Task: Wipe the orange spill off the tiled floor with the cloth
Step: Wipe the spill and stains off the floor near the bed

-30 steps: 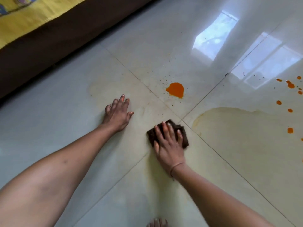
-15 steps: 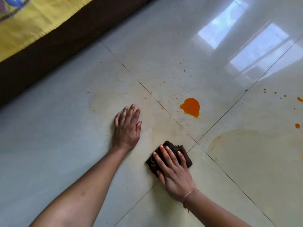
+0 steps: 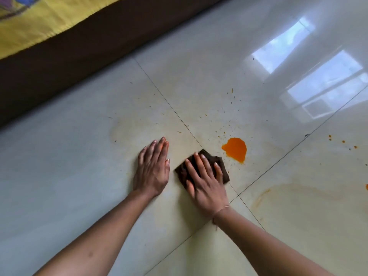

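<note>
A bright orange puddle (image 3: 236,148) lies on the glossy pale tiled floor (image 3: 199,80), with fine orange specks scattered above it. Just left and below the puddle sits a folded dark brown cloth (image 3: 222,166). My right hand (image 3: 205,181) presses flat on the cloth with straight, spread fingers. My left hand (image 3: 153,168) rests flat on the bare tile beside it, fingers straight. The cloth's far corner is a short gap from the puddle.
Small orange drops (image 3: 342,141) dot the tile at the right edge. A faint yellowish smear with a curved rim (image 3: 262,196) covers the lower right tile. A dark brown bed base (image 3: 69,62) with a yellow cover (image 3: 39,20) runs along the upper left.
My right hand has slid the cloth up and right across the tile joint, closer to the orange puddle. My left hand now lies nearer the cloth. The view has shifted.
</note>
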